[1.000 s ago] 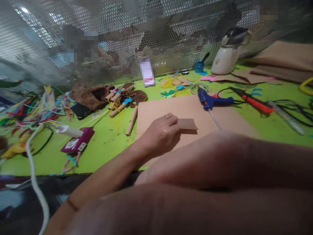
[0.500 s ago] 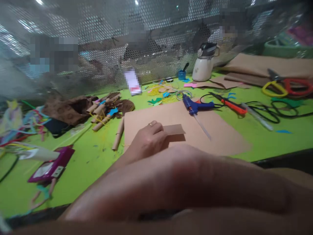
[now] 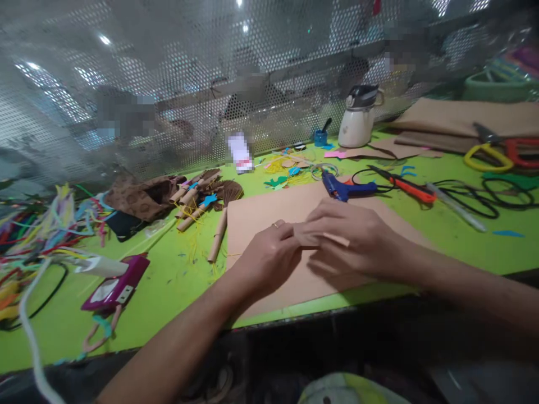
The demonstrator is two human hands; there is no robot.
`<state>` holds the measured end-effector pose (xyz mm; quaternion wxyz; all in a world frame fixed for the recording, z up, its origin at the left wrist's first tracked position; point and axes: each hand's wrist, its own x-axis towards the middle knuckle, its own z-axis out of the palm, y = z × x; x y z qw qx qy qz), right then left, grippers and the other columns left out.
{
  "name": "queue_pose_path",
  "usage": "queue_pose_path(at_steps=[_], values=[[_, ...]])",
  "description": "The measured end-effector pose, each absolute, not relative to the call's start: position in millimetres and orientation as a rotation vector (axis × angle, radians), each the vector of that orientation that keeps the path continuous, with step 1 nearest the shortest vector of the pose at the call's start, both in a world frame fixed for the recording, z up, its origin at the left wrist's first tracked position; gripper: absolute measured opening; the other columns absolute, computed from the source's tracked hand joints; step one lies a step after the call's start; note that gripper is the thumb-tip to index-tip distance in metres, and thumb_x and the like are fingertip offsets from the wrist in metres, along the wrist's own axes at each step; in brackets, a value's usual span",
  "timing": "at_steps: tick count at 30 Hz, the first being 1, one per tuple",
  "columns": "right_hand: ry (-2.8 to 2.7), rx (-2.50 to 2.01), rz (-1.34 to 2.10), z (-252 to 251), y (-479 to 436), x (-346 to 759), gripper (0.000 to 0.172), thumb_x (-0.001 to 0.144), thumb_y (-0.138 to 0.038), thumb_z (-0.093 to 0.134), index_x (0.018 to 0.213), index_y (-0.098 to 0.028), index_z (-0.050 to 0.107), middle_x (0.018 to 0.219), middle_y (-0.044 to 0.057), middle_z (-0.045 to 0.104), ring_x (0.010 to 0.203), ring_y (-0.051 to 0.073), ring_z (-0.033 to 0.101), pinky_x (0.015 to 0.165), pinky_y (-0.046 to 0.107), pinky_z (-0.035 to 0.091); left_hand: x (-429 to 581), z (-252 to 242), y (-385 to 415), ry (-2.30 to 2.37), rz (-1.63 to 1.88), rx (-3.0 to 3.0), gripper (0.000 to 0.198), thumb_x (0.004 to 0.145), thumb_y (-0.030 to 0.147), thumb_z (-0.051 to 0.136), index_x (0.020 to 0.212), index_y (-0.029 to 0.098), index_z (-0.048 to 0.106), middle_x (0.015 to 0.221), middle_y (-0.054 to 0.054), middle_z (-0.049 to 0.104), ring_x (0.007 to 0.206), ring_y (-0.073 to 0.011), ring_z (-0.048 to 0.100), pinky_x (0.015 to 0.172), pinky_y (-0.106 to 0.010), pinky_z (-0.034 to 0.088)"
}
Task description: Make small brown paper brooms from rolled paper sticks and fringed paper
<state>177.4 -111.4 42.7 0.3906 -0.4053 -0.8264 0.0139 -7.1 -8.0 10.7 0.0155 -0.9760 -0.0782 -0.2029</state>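
Right hand [image 3: 357,238]: now out over the work and meeting my left, where half a second ago a close blur of arm crossed my view; its bent fingers pinch from the right, the thumb mostly hidden from me.
Left hand [image 3: 272,252]: at about the same spot on the work, fingers curled in, pinching the other end.
Paper strip [image 3: 309,235]: between my two hands, above the large brown sheet [image 3: 252,216], looking curved where the fingertips meet.
Grip: I judge it best to keep both pinches light and level, so the strip bends evenly and takes no stray crease.
Glue gun [image 3: 347,188]: by the sheet's far side, just beyond my right knuckles; I would avoid pushing forward there.
Sheet's near edge: just beside the front of the green table [image 3: 168,303]; a leaning forearm could drag it.
Left side: a brown paper roll [image 3: 218,235] lies just beside the sheet, and the widest gap runs from there toward the purple power block [image 3: 138,269].
Right side: the orange-handled tool [image 3: 412,189] and black cord [image 3: 467,205] lie beyond my forearm, so drawing the elbow back seems safer than swinging it outward.
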Motion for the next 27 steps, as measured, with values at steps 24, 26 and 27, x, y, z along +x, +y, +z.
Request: queue_pose_path(at_steps=[24, 26, 27], values=[[-2.408, -1.198, -0.093, -12.1, -84.6, 205.8, 0.021, 0.089, -0.009, 0.043, 0.074, -0.017, 0.057, 0.075, 0.006, 0.055, 0.072, 0.018, 0.042, 0.062, 0.031, 0.034, -11.4, -2.5, -3.0, -0.470, -0.556, -3.179, 0.016, 0.087, 0.016, 0.049, 0.082, 0.015, 0.064, 0.081, -0.006, 0.060, 0.076, -0.0161, 0.054, 0.068, -0.028, 0.044], [-2.393, -1.230, -0.009, -12.8, -84.0, 206.5, 0.021, 0.090, -0.011, 0.044, 0.075, -0.016, 0.057, 0.076, 0.006, 0.055, 0.073, 0.018, 0.044, 0.062, 0.031, 0.035, -14.0, 0.9, -1.9, -0.544, -0.527, -3.255, 0.014, 0.086, 0.016, 0.052, 0.083, 0.016, 0.066, 0.082, -0.005, 0.061, 0.077, -0.0158, 0.056, 0.069, -0.027, 0.044], [-2.381, -1.245, 0.034, -13.0, -83.7, 206.9, 0.021, 0.090, -0.011, 0.044, 0.076, -0.016, 0.058, 0.077, 0.006, 0.055, 0.073, 0.018, 0.046, 0.062, 0.030, 0.035, -15.0, 2.9, -1.5, -0.589, -0.510, -3.289, 0.013, 0.085, 0.016, 0.053, 0.082, 0.016, 0.066, 0.081, -0.005, 0.061, 0.076, -0.0155, 0.056, 0.068, -0.026, 0.044]])
